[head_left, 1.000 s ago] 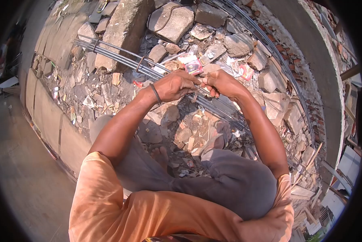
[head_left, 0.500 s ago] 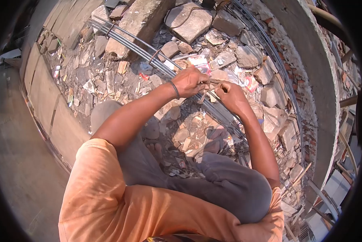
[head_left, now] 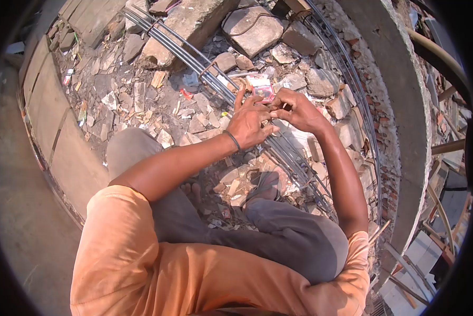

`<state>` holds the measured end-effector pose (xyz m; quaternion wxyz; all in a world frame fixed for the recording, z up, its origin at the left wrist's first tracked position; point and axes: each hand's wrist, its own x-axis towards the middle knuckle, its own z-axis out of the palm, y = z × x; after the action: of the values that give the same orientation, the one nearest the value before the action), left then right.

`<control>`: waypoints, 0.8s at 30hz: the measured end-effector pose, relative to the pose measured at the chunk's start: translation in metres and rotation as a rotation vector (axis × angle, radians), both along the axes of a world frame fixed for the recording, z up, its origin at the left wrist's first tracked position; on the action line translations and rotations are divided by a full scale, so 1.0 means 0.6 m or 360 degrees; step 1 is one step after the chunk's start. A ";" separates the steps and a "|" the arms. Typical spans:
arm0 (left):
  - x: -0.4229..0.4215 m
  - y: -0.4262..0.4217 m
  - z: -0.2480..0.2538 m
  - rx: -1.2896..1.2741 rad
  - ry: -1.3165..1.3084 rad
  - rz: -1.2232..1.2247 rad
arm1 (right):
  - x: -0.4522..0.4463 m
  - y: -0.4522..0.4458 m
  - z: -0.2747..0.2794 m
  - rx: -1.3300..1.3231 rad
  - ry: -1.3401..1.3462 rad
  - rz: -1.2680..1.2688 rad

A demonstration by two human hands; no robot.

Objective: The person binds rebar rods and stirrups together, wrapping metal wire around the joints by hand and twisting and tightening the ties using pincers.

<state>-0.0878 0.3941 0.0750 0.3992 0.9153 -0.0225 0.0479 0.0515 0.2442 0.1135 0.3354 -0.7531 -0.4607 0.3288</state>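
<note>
Rods [head_left: 181,52] slant from the upper left down to the right across the rubble [head_left: 115,95], passing beneath my hands. A ring [head_left: 207,68] goes round them. My left hand [head_left: 251,122], a band [head_left: 232,141] at its wrist, lies over them, open, fingers loosely spread. Just beyond my fingers sits a red packet [head_left: 262,89]. My right hand [head_left: 295,109] is beside the left, fingers curled; I cannot tell whether it grips anything. Farther right, more bars [head_left: 355,81] curve along a wall [head_left: 405,105].

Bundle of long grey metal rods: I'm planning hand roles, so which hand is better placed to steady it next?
Probably the left hand: it lies over the bundle of long grey metal rods, its fingers spread. The right hand is off to one side, fingers curled.
</note>
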 end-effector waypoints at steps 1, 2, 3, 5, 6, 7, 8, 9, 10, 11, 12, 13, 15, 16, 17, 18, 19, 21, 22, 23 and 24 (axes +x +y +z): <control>0.001 -0.002 0.001 -0.0037 0.0034 0.0049 | 0.006 0.000 -0.017 0.0055 0.0138 -0.0047; 0.001 -0.006 -0.010 -0.0010 -0.0051 0.0088 | 0.009 0.001 -0.031 -0.0156 0.0766 -0.0271; 0.003 -0.009 -0.006 -0.0027 -0.0003 0.0121 | 0.009 0.005 -0.043 -0.0150 0.0906 -0.0405; 0.007 -0.016 0.005 -0.0053 0.0090 0.0179 | 0.010 0.007 -0.054 -0.0236 0.1375 -0.0703; 0.007 -0.019 0.004 -0.0052 0.0002 0.0215 | 0.011 0.002 -0.075 -0.0236 0.1599 -0.0749; 0.005 -0.019 0.003 -0.0038 0.0011 0.0232 | 0.007 0.004 -0.080 -0.0221 0.1829 -0.0798; 0.005 -0.020 0.002 -0.0023 0.0020 0.0240 | -0.006 -0.001 -0.082 -0.0185 0.1913 -0.0941; 0.007 -0.022 0.000 -0.0009 0.0029 0.0244 | -0.007 -0.008 -0.084 -0.0273 0.1943 -0.0989; 0.010 -0.027 -0.002 -0.0048 -0.0022 0.0309 | -0.009 -0.018 -0.089 -0.0351 0.1983 -0.1042; 0.011 -0.029 -0.005 -0.0021 -0.0041 0.0298 | -0.016 -0.030 -0.095 -0.0422 0.2037 -0.1106; 0.009 -0.029 -0.006 0.0000 -0.0051 0.0272 | -0.024 -0.033 -0.097 -0.0437 0.2042 -0.1214; 0.011 -0.029 -0.006 0.0019 -0.0070 0.0240 | -0.026 -0.038 -0.095 -0.0442 0.2015 -0.1191; 0.014 -0.029 0.007 0.0055 -0.0111 0.0173 | -0.036 -0.051 -0.076 -0.0426 0.1968 -0.1198; 0.013 -0.028 0.005 0.0146 -0.0128 0.0102 | -0.047 -0.046 -0.055 -0.0419 0.1817 -0.1285; 0.017 -0.024 0.000 0.0216 -0.0160 0.0008 | -0.049 -0.053 -0.066 -0.0326 0.1928 -0.1171; 0.017 -0.017 -0.011 0.0280 -0.0105 -0.0053 | -0.055 -0.051 -0.073 -0.0321 0.1932 -0.1080; 0.021 -0.012 -0.011 0.0270 0.0028 -0.0116 | -0.068 -0.049 -0.065 -0.0253 0.1974 -0.1087; 0.027 -0.004 -0.008 0.0254 0.0104 -0.0204 | -0.107 -0.039 -0.096 0.0211 0.1950 -0.1270; 0.030 0.008 -0.016 0.0213 0.0125 -0.0260 | -0.126 -0.055 -0.054 0.0121 0.1603 -0.1286; 0.038 0.017 -0.025 0.0183 0.0137 -0.0288 | -0.147 -0.070 -0.005 -0.0001 0.1255 -0.1308; 0.045 0.027 -0.031 0.0083 0.0253 -0.0285 | -0.166 -0.092 0.000 0.0048 0.0965 -0.1264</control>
<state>-0.0611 0.4101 0.0564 0.3786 0.9206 -0.0737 -0.0612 -0.0483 0.1890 0.1133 0.5643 -0.7360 -0.0250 0.3732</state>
